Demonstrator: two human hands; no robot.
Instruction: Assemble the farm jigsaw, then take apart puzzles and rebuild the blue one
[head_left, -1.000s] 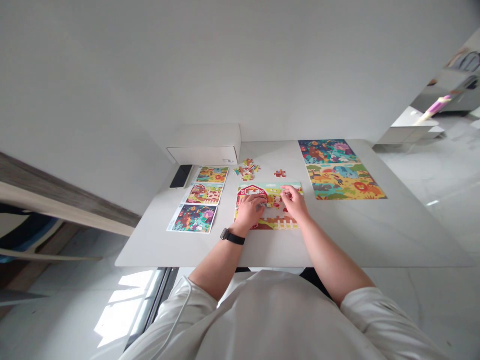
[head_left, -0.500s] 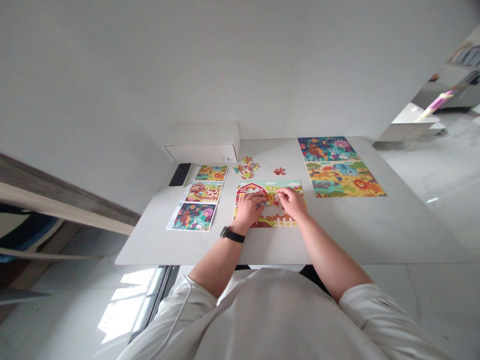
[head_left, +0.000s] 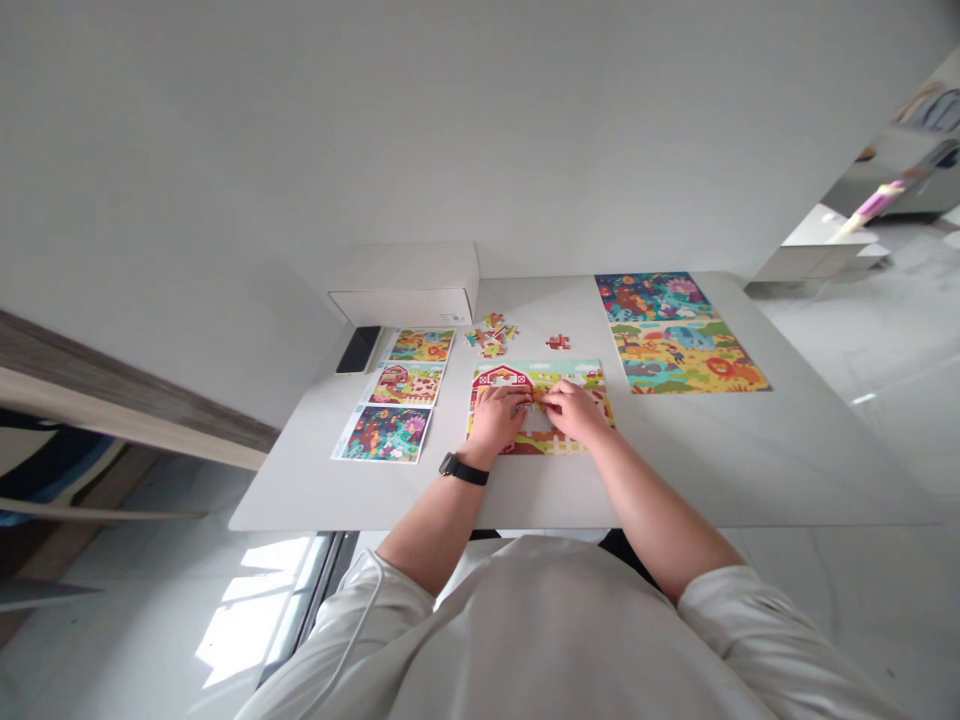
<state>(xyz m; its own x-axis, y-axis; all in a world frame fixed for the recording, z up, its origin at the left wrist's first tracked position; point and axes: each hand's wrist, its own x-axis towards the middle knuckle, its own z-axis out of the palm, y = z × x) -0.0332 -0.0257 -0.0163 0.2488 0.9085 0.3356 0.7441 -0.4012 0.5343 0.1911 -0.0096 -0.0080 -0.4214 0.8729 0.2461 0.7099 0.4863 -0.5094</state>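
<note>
A farm jigsaw puzzle [head_left: 574, 373] with a red barn lies on the white table [head_left: 750, 460] in front of me. My left hand [head_left: 496, 417], a black watch on its wrist, rests on the puzzle below the barn with fingers curled down. My right hand [head_left: 576, 410] lies beside it, fingers bent and pressed on the puzzle's middle. The fingertips of both hands nearly meet. Whether a piece sits under them is hidden. Loose puzzle pieces [head_left: 491, 336] lie in a small heap behind the puzzle, and a single piece [head_left: 557, 342] lies to their right.
A finished colourful animal puzzle [head_left: 675, 335] lies at the table's back right. Three picture cards [head_left: 401, 393] lie in a column at the left. A white box [head_left: 409, 284] and a black phone [head_left: 359, 349] sit at the back left, against the wall.
My right hand has slid left along the puzzle toward my left hand. The left hand has stayed in place.
</note>
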